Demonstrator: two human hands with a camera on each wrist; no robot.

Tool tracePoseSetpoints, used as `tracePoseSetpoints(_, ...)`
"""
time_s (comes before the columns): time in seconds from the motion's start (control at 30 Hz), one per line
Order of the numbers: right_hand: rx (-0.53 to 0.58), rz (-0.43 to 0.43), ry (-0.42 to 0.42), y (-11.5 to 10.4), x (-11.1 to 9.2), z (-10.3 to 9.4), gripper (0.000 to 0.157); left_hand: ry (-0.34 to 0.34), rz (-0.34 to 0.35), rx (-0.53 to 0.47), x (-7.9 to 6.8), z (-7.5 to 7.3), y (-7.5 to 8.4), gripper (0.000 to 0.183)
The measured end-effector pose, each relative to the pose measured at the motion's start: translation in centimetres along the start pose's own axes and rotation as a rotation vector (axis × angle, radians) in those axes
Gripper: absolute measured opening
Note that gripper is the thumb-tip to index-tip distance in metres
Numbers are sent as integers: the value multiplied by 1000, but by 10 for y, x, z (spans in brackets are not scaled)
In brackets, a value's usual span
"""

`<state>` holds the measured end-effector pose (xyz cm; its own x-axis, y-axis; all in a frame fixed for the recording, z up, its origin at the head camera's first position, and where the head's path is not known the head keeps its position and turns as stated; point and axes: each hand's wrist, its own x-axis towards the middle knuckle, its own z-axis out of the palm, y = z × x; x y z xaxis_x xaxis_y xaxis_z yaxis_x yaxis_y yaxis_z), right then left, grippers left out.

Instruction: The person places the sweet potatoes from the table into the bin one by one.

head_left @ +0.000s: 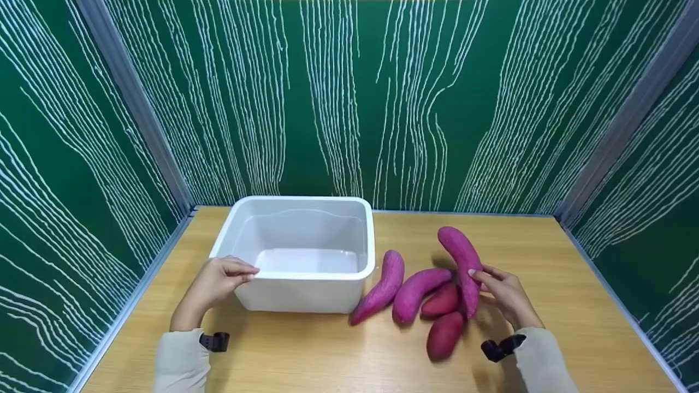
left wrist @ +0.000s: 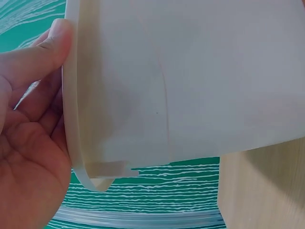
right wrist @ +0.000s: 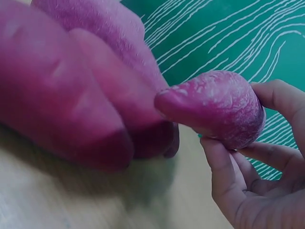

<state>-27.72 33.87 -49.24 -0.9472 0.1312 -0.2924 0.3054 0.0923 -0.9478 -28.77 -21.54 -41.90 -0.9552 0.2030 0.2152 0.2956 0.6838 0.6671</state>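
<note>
My right hand (head_left: 505, 295) pinches a long, curved purple sweet potato (head_left: 460, 252) between thumb and fingers. In the right wrist view its tapered end (right wrist: 186, 106) points toward the others. Two shorter, redder sweet potatoes (head_left: 445, 335) lie on the table just left of that hand. Farther left are two more long purple ones, one curved (head_left: 415, 295) and one (head_left: 385, 286) leaning close to a white plastic tub (head_left: 303, 295). At the tub's near left corner my left hand (head_left: 218, 281) grips the rim (left wrist: 71, 95), thumb on one side and fingers on the other.
The wooden table (head_left: 306, 355) is bordered by metal rails. Green panels (head_left: 404, 109) with wavy white lines stand at the back and both sides. Inside the tub, the pale floor (head_left: 306, 261) shows. Each wrist wears a small black camera (head_left: 220, 342).
</note>
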Motion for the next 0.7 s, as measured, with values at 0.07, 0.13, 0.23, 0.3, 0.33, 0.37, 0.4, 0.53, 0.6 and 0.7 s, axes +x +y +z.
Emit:
tracePoseSetpoints(0.07,-13,-8,-2,-3,-1,2,83,-7,-2,-2,1,-1,1,13)
tracePoseSetpoints(0.13,-24,-16,-11,-6,-1,4,84,-18,-24,-10,1,-2,1,12)
tracePoseSetpoints(0.23,-48,-30,-20,-10,-1,7,84,-25,-38,-15,1,-3,1,12)
tracePoseSetpoints(0.3,-49,-41,-24,-13,-2,9,84,-27,-40,-18,1,-2,1,13)
tracePoseSetpoints(0.33,-46,-44,-27,-15,-2,9,83,-27,-38,-16,1,-2,0,13)
tracePoseSetpoints(0.37,-41,-47,-28,-17,-2,10,82,-28,-38,-16,1,-2,-1,13)
tracePoseSetpoints(0.4,-35,-50,-31,-19,-2,11,81,-29,-38,-19,1,-2,-1,14)
tracePoseSetpoints(0.53,-13,-55,-50,-27,-4,17,79,-36,-47,-31,2,-1,-2,14)
tracePoseSetpoints(0.6,-16,-55,-61,-31,-5,19,80,-38,-58,-38,2,-2,-2,14)
tracePoseSetpoints(0.7,-19,-53,-75,-37,-6,23,81,-44,-72,-39,2,-2,-1,14)
